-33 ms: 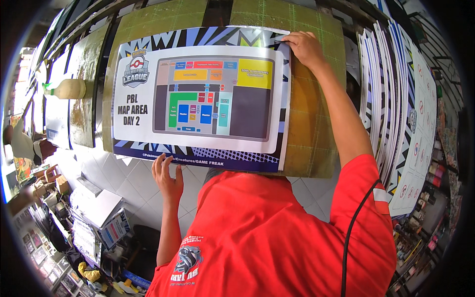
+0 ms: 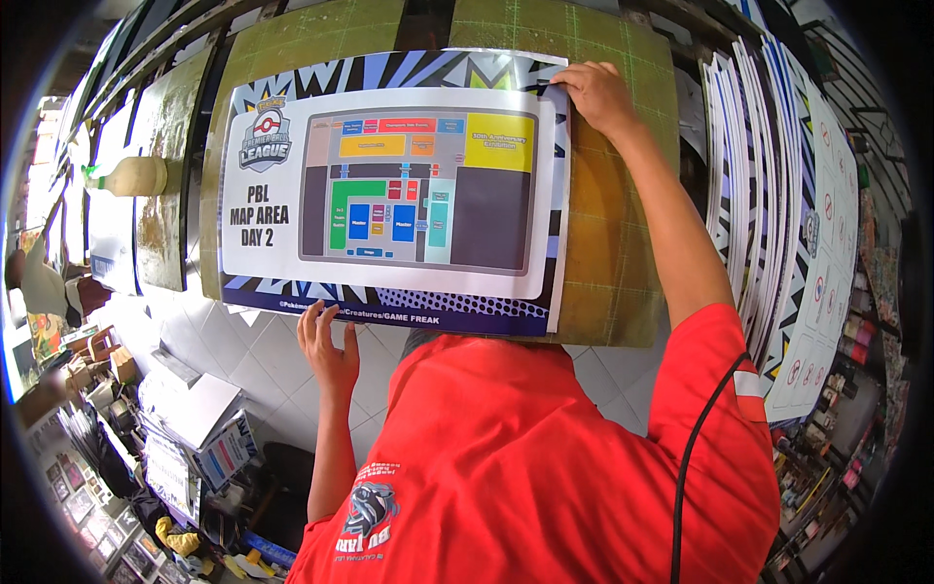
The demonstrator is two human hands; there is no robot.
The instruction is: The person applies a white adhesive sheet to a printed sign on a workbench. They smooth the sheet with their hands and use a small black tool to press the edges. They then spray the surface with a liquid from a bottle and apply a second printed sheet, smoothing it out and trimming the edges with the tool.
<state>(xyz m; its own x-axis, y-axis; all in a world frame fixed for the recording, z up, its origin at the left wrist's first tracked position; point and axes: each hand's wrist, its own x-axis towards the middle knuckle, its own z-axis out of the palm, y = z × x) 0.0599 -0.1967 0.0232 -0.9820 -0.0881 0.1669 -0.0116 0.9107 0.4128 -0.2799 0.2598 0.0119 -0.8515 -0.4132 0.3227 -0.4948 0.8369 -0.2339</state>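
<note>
A printed map poster lies face up on a green cutting mat. It has a zigzag patterned border, coloured floor-plan blocks and a dark blue lower strip. At its upper right corner, my right hand has its fingers closed in a pinch on the edge. My left hand is at the lower edge, left of the middle. Its fingertips rest on the dark strip, fingers stretched and thumb apart. A pale strip runs along the poster's right side.
Several large printed boards stand on edge at the right. To the left, a bottle of cloudy liquid lies on a worn panel. Stacked boxes and papers crowd the tiled floor at lower left.
</note>
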